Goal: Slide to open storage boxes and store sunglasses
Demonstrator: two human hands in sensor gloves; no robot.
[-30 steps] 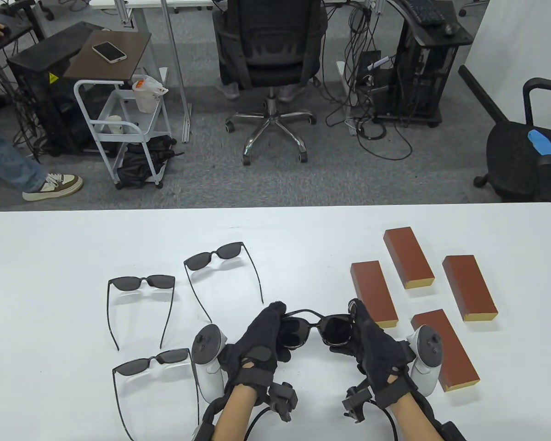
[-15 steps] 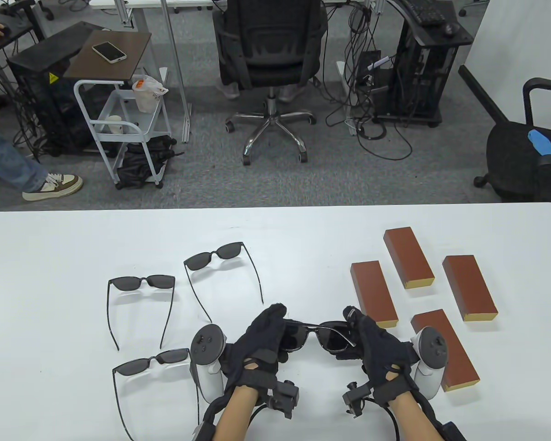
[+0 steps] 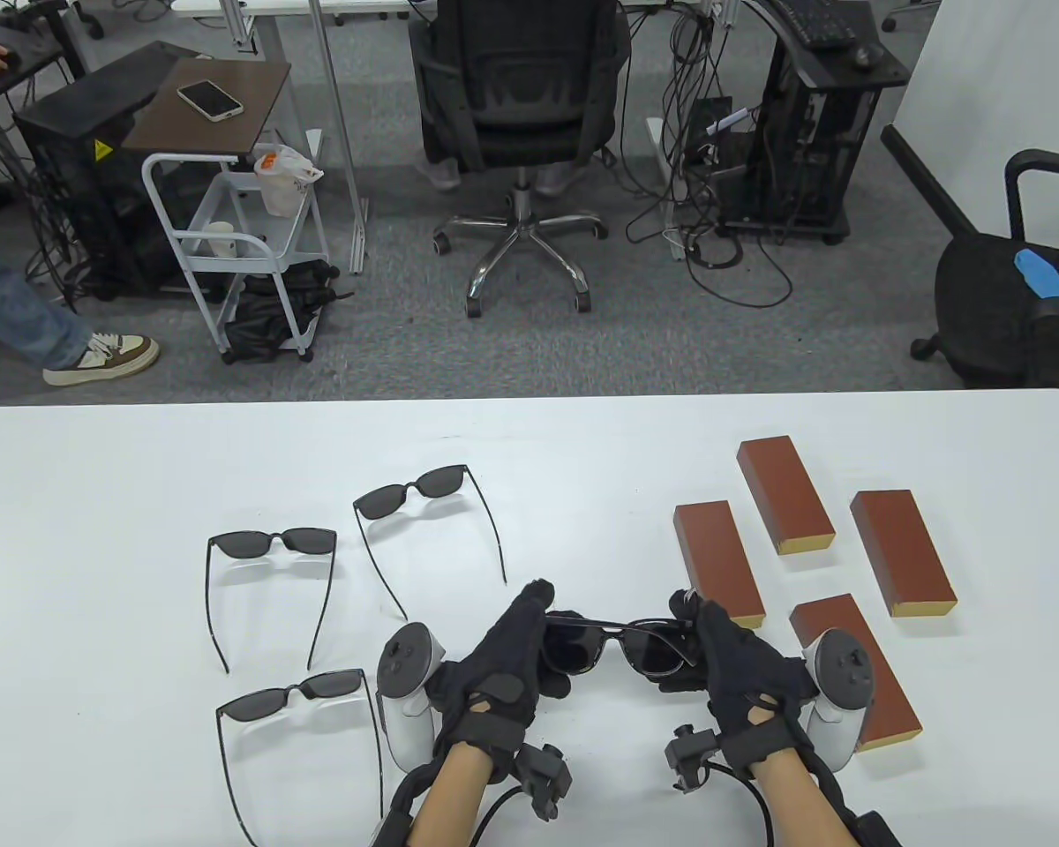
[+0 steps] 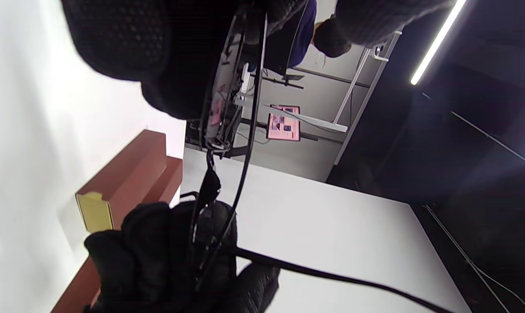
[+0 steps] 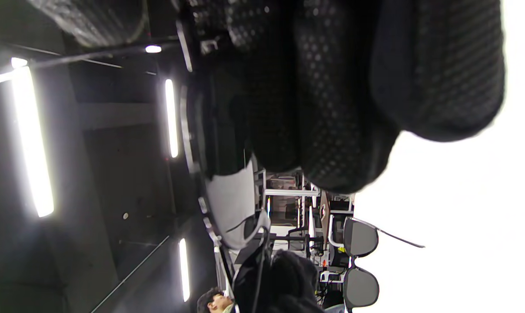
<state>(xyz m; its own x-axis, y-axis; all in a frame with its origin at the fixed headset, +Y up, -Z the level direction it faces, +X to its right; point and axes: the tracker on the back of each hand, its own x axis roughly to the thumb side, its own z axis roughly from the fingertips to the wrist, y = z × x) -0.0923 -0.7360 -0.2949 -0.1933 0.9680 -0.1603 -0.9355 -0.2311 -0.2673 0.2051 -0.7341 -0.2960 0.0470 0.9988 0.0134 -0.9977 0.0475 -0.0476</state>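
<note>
White table (image 3: 97,459); both hands grip sunglasses (image 3: 622,637) near front edge.

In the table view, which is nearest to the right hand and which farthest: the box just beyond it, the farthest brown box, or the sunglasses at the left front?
From the right hand:
1. Box just beyond it, slightly left.
2. Farthest brown box, toward the table's far edge.
3. Left front sunglasses, past the left hand.

Both gloved hands, the left hand (image 3: 514,653) and right hand (image 3: 731,663), are raised side by side near the bottom edge, fingers curled, jointly pinching one pair of sunglasses (image 3: 622,644).
</note>
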